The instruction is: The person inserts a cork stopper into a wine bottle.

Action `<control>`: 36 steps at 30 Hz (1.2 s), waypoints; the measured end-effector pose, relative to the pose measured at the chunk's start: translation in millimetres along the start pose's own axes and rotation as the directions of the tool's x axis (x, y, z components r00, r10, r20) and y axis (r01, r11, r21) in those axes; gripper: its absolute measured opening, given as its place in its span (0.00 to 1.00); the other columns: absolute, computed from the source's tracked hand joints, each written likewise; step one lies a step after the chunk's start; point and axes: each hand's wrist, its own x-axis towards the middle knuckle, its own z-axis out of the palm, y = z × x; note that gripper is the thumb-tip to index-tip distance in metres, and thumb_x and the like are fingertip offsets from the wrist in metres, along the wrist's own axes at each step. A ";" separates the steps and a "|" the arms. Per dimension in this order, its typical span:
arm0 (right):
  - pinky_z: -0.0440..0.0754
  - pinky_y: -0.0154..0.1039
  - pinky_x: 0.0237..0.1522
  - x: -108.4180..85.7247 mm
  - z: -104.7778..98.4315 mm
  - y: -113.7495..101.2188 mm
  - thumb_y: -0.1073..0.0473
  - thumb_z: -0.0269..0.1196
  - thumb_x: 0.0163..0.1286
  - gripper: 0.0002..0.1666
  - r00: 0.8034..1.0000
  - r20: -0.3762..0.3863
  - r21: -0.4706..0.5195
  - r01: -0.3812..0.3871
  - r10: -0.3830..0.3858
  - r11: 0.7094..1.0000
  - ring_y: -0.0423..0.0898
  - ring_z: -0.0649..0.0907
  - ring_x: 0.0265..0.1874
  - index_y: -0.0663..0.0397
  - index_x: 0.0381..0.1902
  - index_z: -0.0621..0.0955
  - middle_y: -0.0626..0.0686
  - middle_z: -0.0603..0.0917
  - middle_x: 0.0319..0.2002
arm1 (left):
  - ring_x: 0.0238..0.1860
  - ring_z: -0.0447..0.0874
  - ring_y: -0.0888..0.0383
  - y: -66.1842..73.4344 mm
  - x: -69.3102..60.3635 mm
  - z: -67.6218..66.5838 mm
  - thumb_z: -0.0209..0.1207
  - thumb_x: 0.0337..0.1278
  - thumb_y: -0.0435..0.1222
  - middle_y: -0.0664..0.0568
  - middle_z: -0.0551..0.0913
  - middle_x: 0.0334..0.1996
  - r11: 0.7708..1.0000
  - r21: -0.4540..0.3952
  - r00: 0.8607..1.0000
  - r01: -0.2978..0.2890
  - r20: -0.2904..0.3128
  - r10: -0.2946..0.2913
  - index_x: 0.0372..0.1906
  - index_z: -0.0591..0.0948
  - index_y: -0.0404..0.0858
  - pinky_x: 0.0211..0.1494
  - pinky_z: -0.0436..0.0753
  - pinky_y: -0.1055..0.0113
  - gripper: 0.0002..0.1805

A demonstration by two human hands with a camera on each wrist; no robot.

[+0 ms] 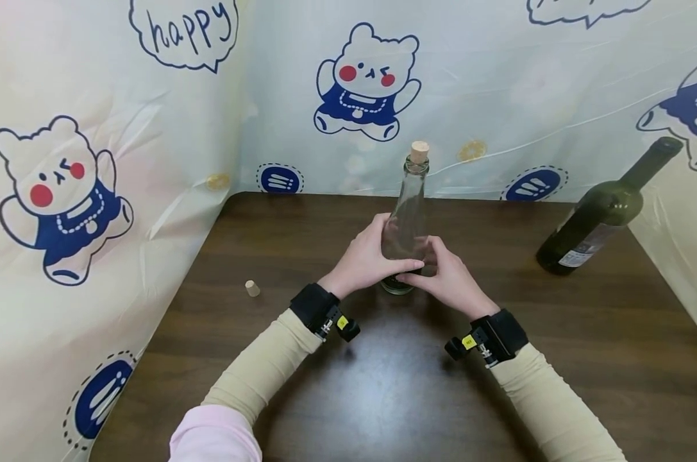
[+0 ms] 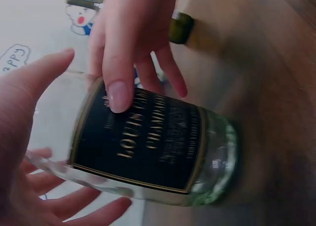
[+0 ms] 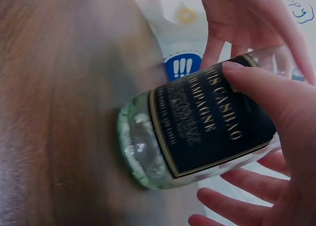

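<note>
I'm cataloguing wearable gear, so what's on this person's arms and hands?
The left hand and right hand are bare. Wrinkled beige sleeves cover both forearms, with a pale pink sleeve further up the left arm. Each wrist wears a black band carrying a small black device with a yellow tag, its marking too small to read.

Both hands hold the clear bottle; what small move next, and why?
Probably settle the clear glass bottle on the dark brown wooden table: the bare left hand and right hand hold it, a tan cylindrical cork stands in its mouth, and contact below is unclear.
</note>
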 end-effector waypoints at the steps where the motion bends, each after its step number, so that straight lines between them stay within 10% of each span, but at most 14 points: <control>1: 0.82 0.56 0.53 -0.6 0.8 2.0 0.44 0.75 0.62 0.44 1.000 -0.002 0.003 0.003 -0.003 1.000 0.55 0.80 0.60 0.49 0.68 0.65 0.52 0.75 0.63 | 0.61 0.74 0.61 -1.9 -0.3 2.4 0.73 0.47 0.62 0.58 0.75 0.61 1.000 0.009 1.000 -0.016 -0.013 0.016 0.71 0.62 0.47 0.59 0.77 0.56 0.51; 23: 0.83 0.53 0.50 -0.8 4.7 11.7 0.49 0.75 0.63 0.46 1.000 0.008 0.015 0.011 -0.011 1.000 0.56 0.82 0.57 0.48 0.72 0.63 0.55 0.72 0.67 | 0.48 0.82 0.56 -14.3 1.7 19.3 0.78 0.41 0.58 0.54 0.81 0.52 1.000 0.028 0.989 -0.013 -0.144 0.017 0.68 0.57 0.48 0.47 0.81 0.58 0.54; 30: 0.78 0.58 0.57 -7.9 -7.6 8.8 0.43 0.72 0.66 0.45 0.997 0.064 -0.011 -0.035 0.036 0.999 0.60 0.79 0.60 0.52 0.74 0.67 0.58 0.72 0.69 | 0.50 0.82 0.56 -27.8 8.1 4.1 0.79 0.41 0.54 0.52 0.81 0.53 0.999 0.044 0.979 0.009 -0.205 0.001 0.67 0.58 0.47 0.48 0.81 0.58 0.53; 36: 0.74 0.62 0.61 -26.0 -38.7 14.6 0.39 0.70 0.67 0.44 0.994 -0.066 -0.021 -0.090 0.089 0.996 0.62 0.75 0.64 0.55 0.71 0.70 0.60 0.74 0.68 | 0.55 0.80 0.52 -50.6 16.5 -29.2 0.81 0.41 0.52 0.47 0.80 0.57 0.994 0.037 0.947 0.101 -0.310 -0.084 0.68 0.58 0.46 0.54 0.79 0.53 0.54</control>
